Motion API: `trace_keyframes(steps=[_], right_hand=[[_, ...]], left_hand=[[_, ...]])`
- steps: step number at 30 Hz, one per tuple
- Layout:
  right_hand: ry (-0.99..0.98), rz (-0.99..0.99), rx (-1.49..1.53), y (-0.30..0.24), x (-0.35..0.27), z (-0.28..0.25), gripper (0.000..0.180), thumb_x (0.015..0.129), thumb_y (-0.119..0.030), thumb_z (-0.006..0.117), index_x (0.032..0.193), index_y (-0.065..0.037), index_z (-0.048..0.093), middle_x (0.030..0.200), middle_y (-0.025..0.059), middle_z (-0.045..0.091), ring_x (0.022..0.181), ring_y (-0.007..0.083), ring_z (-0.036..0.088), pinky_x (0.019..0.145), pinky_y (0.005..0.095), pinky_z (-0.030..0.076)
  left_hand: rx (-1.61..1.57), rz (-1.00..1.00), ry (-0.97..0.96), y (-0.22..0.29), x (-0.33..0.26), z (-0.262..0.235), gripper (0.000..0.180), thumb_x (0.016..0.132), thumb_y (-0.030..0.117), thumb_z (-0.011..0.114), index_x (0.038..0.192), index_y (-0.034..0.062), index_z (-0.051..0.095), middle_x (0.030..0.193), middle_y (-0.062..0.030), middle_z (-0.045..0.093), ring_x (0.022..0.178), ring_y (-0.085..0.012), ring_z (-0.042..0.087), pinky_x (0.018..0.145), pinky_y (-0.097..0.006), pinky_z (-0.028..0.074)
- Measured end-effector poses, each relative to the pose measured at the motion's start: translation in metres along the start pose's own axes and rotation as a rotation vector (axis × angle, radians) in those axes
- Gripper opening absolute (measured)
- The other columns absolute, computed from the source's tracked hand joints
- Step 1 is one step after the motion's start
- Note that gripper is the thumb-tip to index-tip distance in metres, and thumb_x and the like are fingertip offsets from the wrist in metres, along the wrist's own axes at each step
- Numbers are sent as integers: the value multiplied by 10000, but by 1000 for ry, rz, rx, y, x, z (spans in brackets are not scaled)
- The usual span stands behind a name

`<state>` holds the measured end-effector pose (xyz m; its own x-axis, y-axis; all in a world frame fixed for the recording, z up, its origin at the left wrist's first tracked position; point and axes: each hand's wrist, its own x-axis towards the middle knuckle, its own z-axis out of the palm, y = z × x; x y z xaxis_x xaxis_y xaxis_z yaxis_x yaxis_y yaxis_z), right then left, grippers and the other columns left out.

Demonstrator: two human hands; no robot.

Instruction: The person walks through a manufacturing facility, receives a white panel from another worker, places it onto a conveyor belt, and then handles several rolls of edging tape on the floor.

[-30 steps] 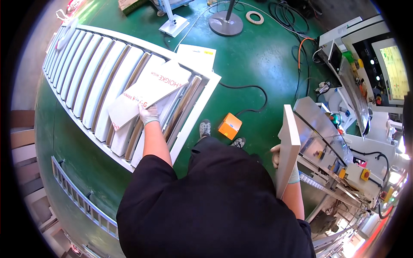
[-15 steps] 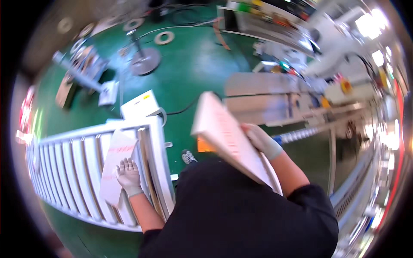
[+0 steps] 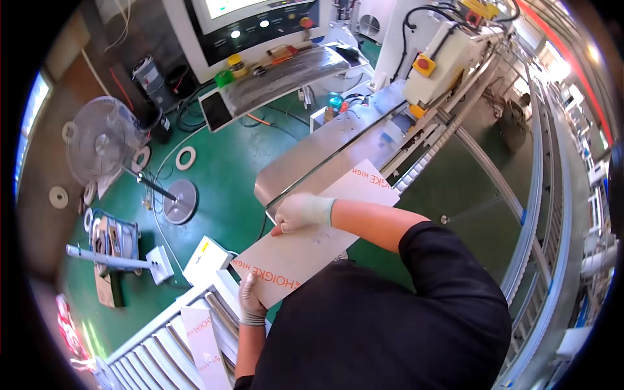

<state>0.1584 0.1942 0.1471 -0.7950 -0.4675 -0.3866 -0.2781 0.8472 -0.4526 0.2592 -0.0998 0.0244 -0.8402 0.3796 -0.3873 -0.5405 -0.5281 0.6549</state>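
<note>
A long pale panel with orange printing [image 3: 325,244] lies at a slant before my body, its far right end over the edge of a metal machine table [image 3: 292,179]. My left hand [image 3: 251,300], in a light glove, grips the panel's near left end, thumb on the upper face. My right hand [image 3: 302,212], also gloved, is closed over the middle of the panel near its far long edge. Its fingers curl under, so what they pinch, if anything, is hidden. A second printed panel [image 3: 203,348] rests on the white roller conveyor [image 3: 156,354] at lower left.
A control console [image 3: 250,39] stands ahead, with a wrapped shelf [image 3: 276,81] below its screen. To the left are a standing fan [image 3: 101,143], a white box [image 3: 207,260] and a loaded cart [image 3: 117,244]. Metal rails [image 3: 536,182] run along the right.
My view has swung right and up. The panel has gone from tilted on edge in my right hand to lying flatter. My left hand left the conveyor panel and took this one's end.
</note>
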Motion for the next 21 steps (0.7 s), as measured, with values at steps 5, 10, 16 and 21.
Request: trace_keyframes(steps=[5,10,16,21], right_hand=[[349,-66,-60,49,-26,43,424,908,-402,659,1214,-109,642,1225,167,653,1204,356,586,1013,493,442],[678,67,-49,74,-76,89,480,864,-353,700,1271,-119,597,1393,165,531,1388,359,421,1155,521,309],[909,400,85,90,-127,132,608,856,-237,721,1410,-77,527,1479,223,450,1409,408,385,1192,505,281],[1396,477,1342,130,-83,173,762,995,-143,562,1580,64,120,1648,239,194,1512,293,259,1208,367,270]], left_hand=[[-14,45,91,-40,20,11,577,1020,356,547,1424,-46,458,1322,-168,608,1174,-278,627,1016,-408,510],[92,49,122,-35,46,4,623,1013,401,550,1450,-29,438,1371,-172,575,1213,-291,603,1029,-433,504],[-6,9,133,-33,83,5,616,1001,377,565,1451,-19,424,1361,-196,573,1192,-330,617,1020,-481,518],[232,52,149,-37,118,41,559,1062,368,462,1466,-15,408,1355,-162,565,1203,-280,599,1016,-411,501]])
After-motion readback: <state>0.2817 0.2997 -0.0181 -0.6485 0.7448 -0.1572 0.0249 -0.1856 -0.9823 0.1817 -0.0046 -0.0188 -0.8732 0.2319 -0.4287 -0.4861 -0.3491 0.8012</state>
